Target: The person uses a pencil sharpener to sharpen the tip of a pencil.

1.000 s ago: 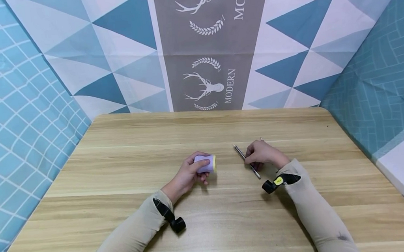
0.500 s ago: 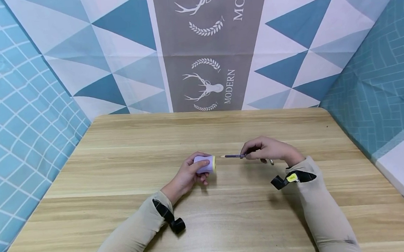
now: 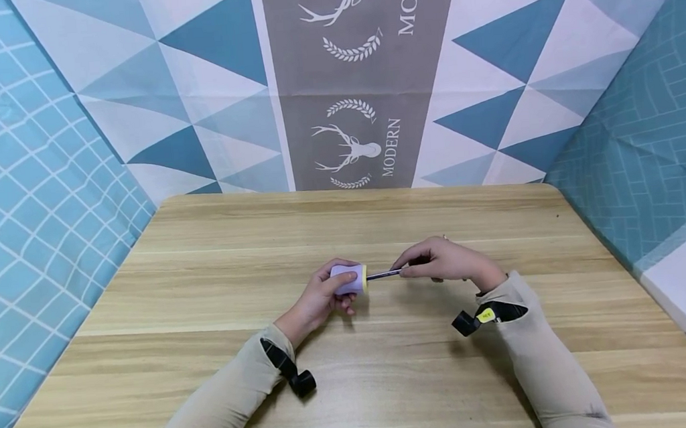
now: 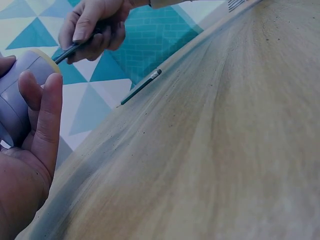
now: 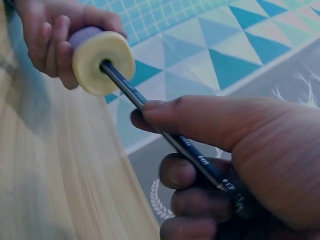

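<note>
Wearing beige sleeves and black wrist cameras, low in the head frame. Gripping a lavender sharpener in the left hand, at the centre, over the wood-grain counter. Just to the right, pinching a dark pencil in the right hand, with one end inside the sharpener. Farther off, showing a second pencil on the counter, upper middle of the left wrist frame. Farthest, filling the top of the head frame with a deer-printed backdrop.

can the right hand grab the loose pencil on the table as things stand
Probably not straight away: the right hand holds another pencil, inserted in the purple cylinder. Otherwise, nothing visible blocks the loose pencil.
</note>
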A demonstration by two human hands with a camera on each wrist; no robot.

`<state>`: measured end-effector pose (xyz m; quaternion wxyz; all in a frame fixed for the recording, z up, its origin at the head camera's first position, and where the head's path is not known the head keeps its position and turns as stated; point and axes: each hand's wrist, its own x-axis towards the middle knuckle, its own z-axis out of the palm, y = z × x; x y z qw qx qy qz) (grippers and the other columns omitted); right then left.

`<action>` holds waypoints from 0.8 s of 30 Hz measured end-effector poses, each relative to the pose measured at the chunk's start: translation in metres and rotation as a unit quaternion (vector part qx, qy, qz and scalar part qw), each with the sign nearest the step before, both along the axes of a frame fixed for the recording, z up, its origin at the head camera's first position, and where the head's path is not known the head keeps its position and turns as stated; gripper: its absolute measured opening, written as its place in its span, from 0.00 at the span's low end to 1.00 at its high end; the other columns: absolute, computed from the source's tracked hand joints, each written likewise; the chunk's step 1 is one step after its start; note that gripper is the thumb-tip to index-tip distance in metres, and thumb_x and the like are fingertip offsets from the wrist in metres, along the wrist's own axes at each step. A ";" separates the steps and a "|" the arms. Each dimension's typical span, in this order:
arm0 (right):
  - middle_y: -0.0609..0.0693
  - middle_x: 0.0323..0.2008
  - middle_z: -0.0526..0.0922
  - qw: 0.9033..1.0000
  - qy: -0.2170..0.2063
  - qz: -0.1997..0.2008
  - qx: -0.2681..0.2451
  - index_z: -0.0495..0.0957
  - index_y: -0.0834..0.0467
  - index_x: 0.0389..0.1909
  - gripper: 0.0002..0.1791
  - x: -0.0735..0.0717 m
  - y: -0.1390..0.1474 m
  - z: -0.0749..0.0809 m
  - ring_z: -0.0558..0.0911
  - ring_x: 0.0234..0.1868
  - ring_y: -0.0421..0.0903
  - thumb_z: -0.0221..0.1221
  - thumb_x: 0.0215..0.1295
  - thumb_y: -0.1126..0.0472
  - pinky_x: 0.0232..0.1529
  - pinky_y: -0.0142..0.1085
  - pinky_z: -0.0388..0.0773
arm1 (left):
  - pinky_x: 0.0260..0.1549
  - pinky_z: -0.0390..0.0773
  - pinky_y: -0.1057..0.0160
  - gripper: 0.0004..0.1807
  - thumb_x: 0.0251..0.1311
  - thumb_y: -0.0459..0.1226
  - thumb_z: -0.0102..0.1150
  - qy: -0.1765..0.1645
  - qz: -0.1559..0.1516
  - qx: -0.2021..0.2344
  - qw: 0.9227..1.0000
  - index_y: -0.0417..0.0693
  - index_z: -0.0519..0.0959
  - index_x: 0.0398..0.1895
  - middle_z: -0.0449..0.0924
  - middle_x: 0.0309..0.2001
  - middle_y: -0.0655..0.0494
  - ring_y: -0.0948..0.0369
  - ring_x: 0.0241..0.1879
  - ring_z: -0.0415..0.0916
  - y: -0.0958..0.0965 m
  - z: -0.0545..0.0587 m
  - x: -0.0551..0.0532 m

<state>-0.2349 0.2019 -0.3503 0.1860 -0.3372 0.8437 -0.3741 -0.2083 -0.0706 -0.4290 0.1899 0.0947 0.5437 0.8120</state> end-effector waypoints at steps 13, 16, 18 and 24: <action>0.45 0.30 0.82 0.993 0.110 0.019 -0.049 0.84 0.62 0.41 0.08 0.002 -0.032 -0.027 0.70 0.23 0.36 0.60 0.70 0.62 0.24 0.32 0.71 | 0.16 0.82 0.66 0.08 0.65 0.32 0.55 0.001 0.025 -0.005 1.000 0.51 0.79 0.44 0.76 0.22 0.51 0.65 0.14 0.73 0.000 0.000 0.000; 0.42 0.28 0.81 0.989 0.136 0.006 -0.060 0.83 0.59 0.41 0.06 0.003 -0.036 -0.031 0.71 0.24 0.36 0.63 0.68 0.61 0.25 0.31 0.71 | 0.15 0.82 0.65 0.08 0.65 0.32 0.56 -0.002 0.035 -0.006 0.999 0.51 0.78 0.44 0.76 0.23 0.51 0.64 0.14 0.72 0.000 0.000 0.000; 0.40 0.26 0.79 0.984 0.165 -0.002 -0.071 0.82 0.56 0.40 0.06 0.005 -0.037 -0.032 0.72 0.25 0.36 0.66 0.64 0.61 0.25 0.31 0.72 | 0.15 0.82 0.65 0.08 0.65 0.31 0.55 -0.005 0.039 -0.005 0.999 0.52 0.79 0.44 0.75 0.24 0.50 0.64 0.15 0.71 0.000 -0.001 -0.001; 0.40 0.27 0.81 0.957 0.276 0.003 -0.083 0.82 0.55 0.33 0.07 0.007 -0.039 -0.033 0.75 0.26 0.34 0.70 0.57 0.66 0.26 0.31 0.77 | 0.16 0.82 0.65 0.09 0.64 0.31 0.56 -0.009 0.048 -0.004 0.999 0.54 0.79 0.42 0.74 0.26 0.50 0.64 0.15 0.71 0.000 -0.001 -0.001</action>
